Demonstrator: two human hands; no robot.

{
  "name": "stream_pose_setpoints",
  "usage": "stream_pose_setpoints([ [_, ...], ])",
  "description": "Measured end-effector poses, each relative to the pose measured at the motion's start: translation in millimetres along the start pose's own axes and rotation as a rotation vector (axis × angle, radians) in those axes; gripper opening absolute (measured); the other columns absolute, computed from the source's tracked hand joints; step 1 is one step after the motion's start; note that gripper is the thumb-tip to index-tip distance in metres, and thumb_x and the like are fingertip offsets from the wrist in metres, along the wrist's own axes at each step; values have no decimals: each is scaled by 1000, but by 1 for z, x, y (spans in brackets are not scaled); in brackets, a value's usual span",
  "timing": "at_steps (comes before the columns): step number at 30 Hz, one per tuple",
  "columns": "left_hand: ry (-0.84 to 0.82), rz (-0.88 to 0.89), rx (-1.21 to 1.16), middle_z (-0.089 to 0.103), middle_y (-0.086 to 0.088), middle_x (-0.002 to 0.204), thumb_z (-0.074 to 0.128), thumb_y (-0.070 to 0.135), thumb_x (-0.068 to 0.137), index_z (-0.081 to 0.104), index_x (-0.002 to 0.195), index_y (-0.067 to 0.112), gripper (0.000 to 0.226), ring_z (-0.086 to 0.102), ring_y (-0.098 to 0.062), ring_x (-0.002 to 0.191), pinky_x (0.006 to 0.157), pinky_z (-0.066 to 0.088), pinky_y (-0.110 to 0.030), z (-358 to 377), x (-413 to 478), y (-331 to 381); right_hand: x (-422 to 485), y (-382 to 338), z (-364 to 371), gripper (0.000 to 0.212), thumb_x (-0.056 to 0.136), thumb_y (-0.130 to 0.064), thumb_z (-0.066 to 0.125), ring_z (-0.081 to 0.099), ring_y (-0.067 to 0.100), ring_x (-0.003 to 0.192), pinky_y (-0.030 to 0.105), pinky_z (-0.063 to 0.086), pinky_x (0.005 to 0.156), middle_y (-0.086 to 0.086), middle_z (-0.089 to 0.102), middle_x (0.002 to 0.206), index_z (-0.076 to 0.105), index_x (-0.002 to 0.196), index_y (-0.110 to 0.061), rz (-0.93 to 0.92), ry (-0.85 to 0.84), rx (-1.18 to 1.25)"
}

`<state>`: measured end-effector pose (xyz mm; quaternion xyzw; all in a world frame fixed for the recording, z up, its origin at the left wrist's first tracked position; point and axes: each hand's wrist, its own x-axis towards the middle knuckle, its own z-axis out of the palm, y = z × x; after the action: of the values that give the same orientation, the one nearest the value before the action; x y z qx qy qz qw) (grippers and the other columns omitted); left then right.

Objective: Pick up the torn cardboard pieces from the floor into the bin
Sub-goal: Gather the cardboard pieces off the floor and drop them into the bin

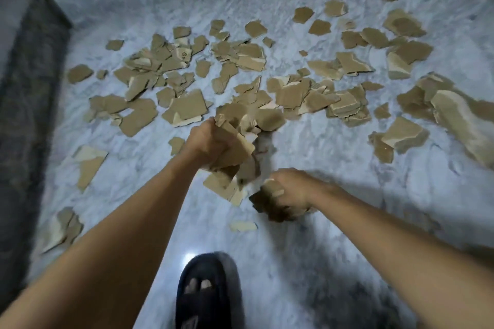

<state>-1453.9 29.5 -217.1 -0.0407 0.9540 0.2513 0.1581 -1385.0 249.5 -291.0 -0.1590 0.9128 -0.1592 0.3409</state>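
Dozens of torn cardboard pieces (187, 107) strewn across marble floor (334, 157) | left hand (208, 141) clenched round stacked fistful (235, 153), likely bulking loads to save trips | right hand (294, 189) curled round second clump (270, 208), low near floor | bin unseen

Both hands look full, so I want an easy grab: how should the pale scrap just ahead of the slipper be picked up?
Probably from above, pinching the pale scrap across its narrow width, thumb on the near long edge. It lies flat on the floor, long side left to right, with nothing touching it. The right hand, which grips cardboard, is nearest.
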Motion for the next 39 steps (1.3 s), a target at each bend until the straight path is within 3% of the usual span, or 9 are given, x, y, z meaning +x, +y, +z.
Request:
stream_pose_setpoints([
  [4, -196, -64, 245, 65, -10, 109, 67, 23, 88, 63, 112, 7, 30, 60, -27, 97, 74, 40, -27, -11, -32, -51, 18, -44, 49, 29, 78, -13, 67, 63, 30, 100, 41, 56, 82, 6, 60, 111, 60, 106, -18, -79, -46, -41],
  [8, -304, -72, 345, 65, -8, 107, 68, 27, 83, 62, 106, 13, 28, 56, -23, 86, 72, 44, -29, 0, -38, -102, 26, -62, 79, 40, 81, -18, 70, 60, 31, 101, 40, 53, 86, 6, 50, 118, 61, 120, -17, -141, -23, -63],
  [14, -327, 103, 333, 58, -11, 117, 71, 20, 80, 64, 111, 9, 33, 58, -28, 104, 81, 50, -34, 33, -8, -117, 33, -61, 100, 42, 74, -19, 77, 59, 27, 104, 40, 51, 87, -1, 50, 120, 59, 112, -15, -86, 56, -58],
  [18, -339, 239, 380, 34, -7, 151, 78, 33, 75, 52, 137, 17, 69, 45, -32, 130, 109, 39, -37, 58, 8, -120, 37, -73, 92, 35, 72, -28, 81, 62, 30, 94, 35, 49, 71, 6, 63, 105, 61, 98, -16, -1, 14, -124],
  [23, -331, 265, 393, 44, -9, 138, 81, 38, 70, 46, 141, 16, 82, 47, -32, 123, 105, 44, -41, 75, 25, -126, 46, -86, 84, 53, 73, -29, 85, 63, 32, 100, 35, 51, 75, 9, 61, 115, 58, 117, -18, 125, -96, -150],
  [28, -262, 274, 155, 55, -13, 124, 83, 31, 73, 53, 132, 15, 68, 54, -33, 115, 96, 47, -37, 63, 37, -119, 43, -81, 81, 64, 74, -29, 84, 60, 29, 104, 32, 46, 75, 5, 61, 118, 52, 130, -26, 165, -99, -67],
  [32, -114, 257, -131, 62, 0, 113, 84, 30, 73, 47, 121, 20, 61, 58, -24, 103, 85, 47, -33, 38, 40, -115, 30, -68, 79, 68, 74, -35, 84, 58, 27, 109, 34, 50, 84, 2, 60, 120, 50, 132, -27, 253, -107, 80],
  [36, -19, 151, -480, 64, -8, 103, 85, 22, 75, 25, 122, 25, 76, 64, -30, 92, 69, 56, -40, 7, 36, -110, 18, -65, 59, 61, 74, -38, 85, 62, 25, 105, 38, 54, 89, 6, 63, 117, 54, 122, -14, 334, -173, 53],
  [39, 9, 101, -518, 63, -7, 104, 87, 26, 72, 22, 135, 28, 91, 62, -28, 93, 79, 52, -39, -16, 36, -117, 18, -70, 37, 67, 75, -41, 84, 60, 22, 103, 36, 53, 89, 3, 60, 118, 51, 126, -14, 337, -115, 110],
])
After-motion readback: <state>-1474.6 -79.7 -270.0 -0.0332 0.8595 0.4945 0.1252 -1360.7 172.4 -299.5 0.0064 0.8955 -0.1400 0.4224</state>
